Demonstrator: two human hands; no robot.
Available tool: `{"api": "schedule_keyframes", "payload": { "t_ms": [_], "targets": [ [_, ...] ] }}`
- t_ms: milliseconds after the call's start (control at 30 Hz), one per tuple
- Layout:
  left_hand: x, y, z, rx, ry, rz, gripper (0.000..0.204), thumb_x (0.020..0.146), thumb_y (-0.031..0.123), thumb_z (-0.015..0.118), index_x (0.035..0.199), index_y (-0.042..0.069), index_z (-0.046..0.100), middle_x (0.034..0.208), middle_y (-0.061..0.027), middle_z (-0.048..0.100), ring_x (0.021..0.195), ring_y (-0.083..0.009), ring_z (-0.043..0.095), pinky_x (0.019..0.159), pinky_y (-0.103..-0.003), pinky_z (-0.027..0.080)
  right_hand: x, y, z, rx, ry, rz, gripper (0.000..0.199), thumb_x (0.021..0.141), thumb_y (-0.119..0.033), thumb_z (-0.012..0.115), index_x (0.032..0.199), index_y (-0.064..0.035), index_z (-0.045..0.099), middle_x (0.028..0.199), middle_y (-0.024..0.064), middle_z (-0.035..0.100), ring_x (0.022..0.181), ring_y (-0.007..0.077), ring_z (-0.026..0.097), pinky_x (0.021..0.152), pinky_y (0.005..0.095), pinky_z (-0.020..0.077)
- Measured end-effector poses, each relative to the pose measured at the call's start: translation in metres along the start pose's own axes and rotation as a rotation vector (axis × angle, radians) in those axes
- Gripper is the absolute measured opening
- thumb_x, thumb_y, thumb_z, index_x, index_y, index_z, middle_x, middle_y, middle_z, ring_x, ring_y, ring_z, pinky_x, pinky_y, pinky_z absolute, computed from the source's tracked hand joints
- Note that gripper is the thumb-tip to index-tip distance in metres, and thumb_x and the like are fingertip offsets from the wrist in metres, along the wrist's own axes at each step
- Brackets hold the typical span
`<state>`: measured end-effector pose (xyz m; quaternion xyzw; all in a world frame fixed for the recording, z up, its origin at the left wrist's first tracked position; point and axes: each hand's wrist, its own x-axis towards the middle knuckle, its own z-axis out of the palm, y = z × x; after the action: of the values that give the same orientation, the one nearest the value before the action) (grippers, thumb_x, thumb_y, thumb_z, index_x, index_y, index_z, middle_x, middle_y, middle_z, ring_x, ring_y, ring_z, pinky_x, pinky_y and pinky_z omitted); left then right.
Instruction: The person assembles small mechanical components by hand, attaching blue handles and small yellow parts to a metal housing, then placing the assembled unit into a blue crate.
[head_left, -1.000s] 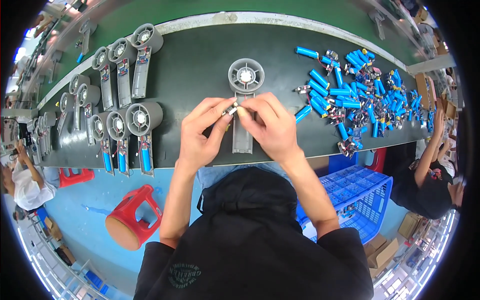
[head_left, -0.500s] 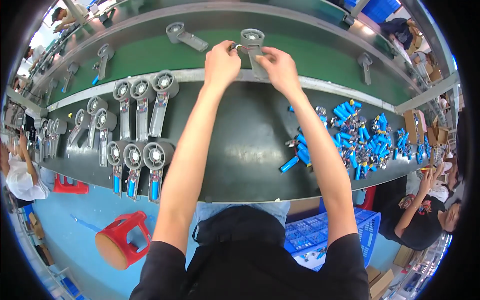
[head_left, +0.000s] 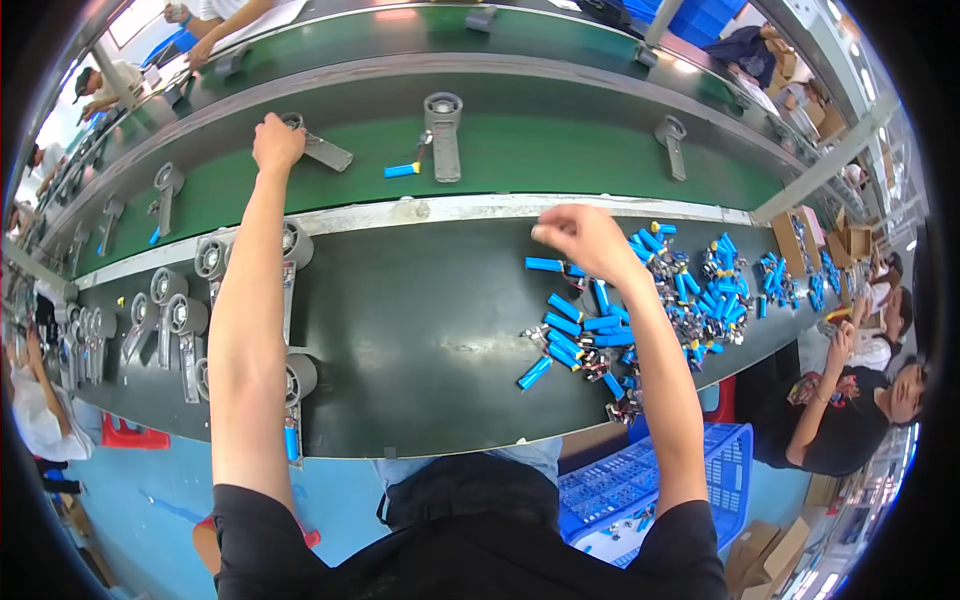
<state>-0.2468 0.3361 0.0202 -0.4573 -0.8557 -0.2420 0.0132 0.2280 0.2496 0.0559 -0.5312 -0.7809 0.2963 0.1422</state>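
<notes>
Out on the belt [head_left: 560, 150] my left hand [head_left: 277, 142] gripped a stiff, light-looking grey part [head_left: 318, 149] by its ringed end, while my right hand [head_left: 580, 235], fingertips pinched seemingly on nothing, hovered over small blue cylinders [head_left: 585, 320].

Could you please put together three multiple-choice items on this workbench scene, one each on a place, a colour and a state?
1. Where does the left hand rest?
A. on a grey part on the green belt
B. in the blue crate
C. on the red stool

2. What colour are the small cylinders heaped under the right hand?
A. yellow
B. blue
C. white

3. How is the right hand held?
A. flat on the bench
B. spread wide open
C. fingers pinched together above the heap

Answers: 1 A, the hand lies on the grey part at the belt's near side. 2 B, the heap is bright blue. 3 C, the fingertips are drawn together above the cylinders.
</notes>
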Motion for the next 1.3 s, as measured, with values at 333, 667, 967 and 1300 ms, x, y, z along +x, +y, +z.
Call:
{"api": "schedule_keyframes", "payload": {
  "t_ms": [333, 667, 967, 1300],
  "targets": [
    [-0.235, 0.116, -0.087, -0.408, -0.028, 0.44, 0.057, 0.082, 0.018, 0.073, 0.133, 0.001, 0.055, 0.125, -0.0211, 0.06, 0.118, -0.0388, 0.058, 0.101, -0.042, 0.046, -0.065, 0.008, -0.005, 0.015, 0.259, -0.107, 0.026, 0.084, -0.016, 0.075, 0.105, -0.0004, 0.068, 0.091, 0.0074, 0.065, 0.086, 0.0206, 0.063, 0.076, 0.0336, 0.0516],
    [-0.367, 0.086, -0.087, -0.467, -0.033, 0.645, 0.061, 0.079, 0.01, 0.077, 0.136, 0.005, 0.056, 0.136, -0.0184, 0.054, 0.122, -0.0359, 0.054, 0.102, -0.042, 0.043, -0.119, -0.055, -0.007, 0.711, 0.351, -0.051, 0.02, 0.088, -0.011, 0.076, 0.1, -0.0035, 0.062, 0.091, -0.0004, 0.065, 0.082, 0.0065, 0.061, 0.07, 0.0243, 0.0524],
    [-0.405, 0.076, -0.071, -1.091, 0.068, 0.64, 0.047, 0.082, -0.002, 0.074, 0.127, -0.005, 0.061, 0.121, -0.0196, 0.065, 0.106, -0.0277, 0.065, 0.088, -0.036, 0.052, -0.144, -0.086, 0.06, 1.232, 0.112, 0.091, 0.011, 0.095, -0.012, 0.067, 0.101, -0.0056, 0.06, 0.092, 0.0024, 0.065, 0.079, 0.0106, 0.067, 0.068, 0.0265, 0.0594],
    [-0.383, 0.034, -0.118, -1.067, -0.214, 0.538, 0.038, 0.083, -0.011, 0.064, 0.121, -0.007, 0.066, 0.124, -0.0258, 0.064, 0.114, -0.0311, 0.065, 0.095, -0.032, 0.052, -0.153, -0.052, 0.081, 0.394, 0.173, -0.063, 0.021, 0.087, -0.008, 0.073, 0.107, -0.0022, 0.07, 0.09, 0.0022, 0.064, 0.066, 0.0053, 0.055, 0.058, 0.0232, 0.0462]
  ]
}}
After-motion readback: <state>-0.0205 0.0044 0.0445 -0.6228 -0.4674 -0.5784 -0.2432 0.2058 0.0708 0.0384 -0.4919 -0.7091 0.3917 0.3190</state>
